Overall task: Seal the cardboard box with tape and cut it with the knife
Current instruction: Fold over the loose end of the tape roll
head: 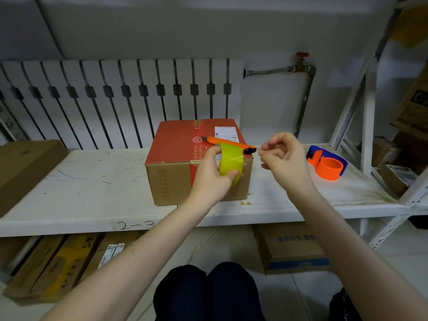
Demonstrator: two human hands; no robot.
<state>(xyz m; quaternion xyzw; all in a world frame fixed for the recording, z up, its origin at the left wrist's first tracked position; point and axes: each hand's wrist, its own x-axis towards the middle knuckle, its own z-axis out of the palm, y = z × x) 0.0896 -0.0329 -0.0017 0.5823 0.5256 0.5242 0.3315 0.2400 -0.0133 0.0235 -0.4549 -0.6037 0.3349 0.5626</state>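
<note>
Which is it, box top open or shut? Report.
Shut: the cardboard box has its top lying flat and closed, with the orange knife resting across it. Whether its seam is already sealed, cannot tell.

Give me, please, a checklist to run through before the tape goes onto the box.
1. The left hand grips the tape roll: ok.
2. The right hand pinches the tape's free end: cannot tell, the tape is too clear to see.
3. Flaps of the box lie closed: ok.
4. Top of the box free for taping: not ok, the knife lies on it.
5. The box sits flat on the shelf: ok.
</note>
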